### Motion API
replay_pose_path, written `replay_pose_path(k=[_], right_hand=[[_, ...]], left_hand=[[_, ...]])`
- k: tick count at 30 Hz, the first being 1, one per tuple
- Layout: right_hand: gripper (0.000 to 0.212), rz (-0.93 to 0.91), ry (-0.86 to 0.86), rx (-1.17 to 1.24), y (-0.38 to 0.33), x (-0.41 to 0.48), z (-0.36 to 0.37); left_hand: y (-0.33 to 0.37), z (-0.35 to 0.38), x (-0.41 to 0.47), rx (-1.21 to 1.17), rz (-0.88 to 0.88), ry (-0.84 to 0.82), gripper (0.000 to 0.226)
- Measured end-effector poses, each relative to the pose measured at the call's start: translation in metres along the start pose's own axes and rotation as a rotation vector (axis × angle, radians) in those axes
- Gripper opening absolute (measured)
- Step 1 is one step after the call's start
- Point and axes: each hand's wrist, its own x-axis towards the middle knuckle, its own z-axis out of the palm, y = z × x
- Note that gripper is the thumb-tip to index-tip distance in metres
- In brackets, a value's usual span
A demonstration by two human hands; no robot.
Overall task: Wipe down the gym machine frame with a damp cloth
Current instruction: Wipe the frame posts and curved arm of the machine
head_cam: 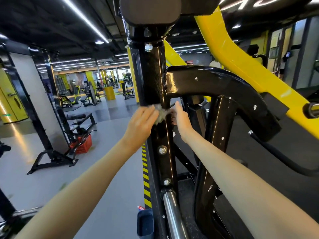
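Your left hand (140,122) lies against the left face of the black upright post (151,80) of the machine frame. Its fingers are nearly straight and held close together, pressing the grey cloth (161,114) flat to the metal. The cloth is bunched across the front of the post, just below the weld where the curved black arm (215,83) branches off to the right. Your right hand (181,118) is on the post's right side, level with the left one, thumb pointing up. Its fingers pass behind the post and out of sight, so you cannot tell whether they grip the far end of the cloth or the post itself, though the cloth's edge does reach that palm. Above your hands the post shines and runs up to a dark pad (150,11). Below them it carries two round bolts (162,150), and a chrome bar (172,213) comes out lower down. A yellow beam (241,62) slants down behind the black arm. A yellow-and-black hazard stripe (145,178) runs along the base to the left of the post, and a dark blue container (145,225) sits on the floor near it. Well off to the left, a red crate (84,144) rests by another machine.
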Motion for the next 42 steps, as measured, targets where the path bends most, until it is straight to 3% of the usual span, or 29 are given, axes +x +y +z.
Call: replay_pose_path(k=[4, 6, 9, 11, 13, 15, 18, 22, 24, 25, 27, 30, 31, 34, 37, 39, 42], right_hand=[[0.048, 0.032, -0.047, 0.060, -0.004, -0.005, -0.007], [0.054, 0.055, -0.074, 0.121, -0.001, -0.004, -0.010], [0.058, 0.080, -0.064, 0.196, 0.002, -0.004, -0.012], [0.056, 0.102, -0.053, 0.184, 0.009, -0.006, -0.014], [0.055, 0.134, -0.065, 0.129, 0.019, -0.009, -0.017], [0.052, 0.162, -0.077, 0.088, 0.026, -0.014, -0.022], [0.054, 0.167, -0.075, 0.013, 0.027, -0.015, -0.031], [0.061, 0.190, -0.080, 0.046, 0.030, -0.009, -0.038], [0.062, 0.210, -0.073, 0.043, 0.036, -0.007, -0.039], [0.063, 0.221, -0.086, 0.024, 0.040, -0.007, -0.040], [0.062, 0.232, -0.086, -0.003, 0.047, -0.009, -0.044], [0.062, 0.264, -0.073, -0.011, 0.059, -0.008, -0.058], [0.064, 0.271, -0.070, -0.009, 0.061, -0.007, -0.061], [0.066, 0.313, -0.082, -0.014, 0.061, -0.007, -0.068], [0.067, 0.326, -0.121, 0.001, 0.062, -0.003, -0.069], [0.068, 0.341, -0.141, 0.011, 0.064, -0.002, -0.068], [0.070, 0.373, -0.178, 0.024, 0.076, 0.000, -0.068]], left_hand=[[0.006, -0.002, -0.031, 0.009, 0.264, -0.220, 0.025], [-0.001, -0.007, -0.008, -0.002, 0.173, -0.196, 0.028], [-0.014, -0.015, 0.031, -0.009, -0.152, 0.012, 0.026], [-0.009, -0.005, 0.027, -0.020, -0.178, 0.075, 0.023], [0.006, 0.010, 0.000, -0.034, 0.016, 0.020, 0.021], [0.021, 0.017, -0.030, -0.037, 0.279, -0.169, 0.020], [0.024, 0.010, -0.029, -0.007, 0.404, -0.373, 0.034], [0.014, -0.001, 0.029, 0.057, 0.043, -0.109, 0.030], [0.018, 0.005, 0.045, 0.087, 0.043, -0.063, 0.030], [0.023, 0.011, 0.042, 0.128, 0.132, -0.113, 0.028], [0.041, 0.027, 0.029, 0.193, 0.294, -0.382, 0.021], [0.072, 0.041, 0.019, 0.369, 0.330, -0.778, 0.012], [0.074, 0.042, 0.029, 0.453, 0.349, -0.804, 0.006], [0.056, 0.037, 0.067, 0.698, 0.374, -0.678, 0.006], [0.041, 0.031, 0.082, 0.753, 0.361, -0.594, 0.008], [0.052, 0.031, 0.079, 0.635, 0.346, -0.667, 0.005], [0.070, 0.035, 0.069, 0.456, 0.368, -0.911, 0.010]])
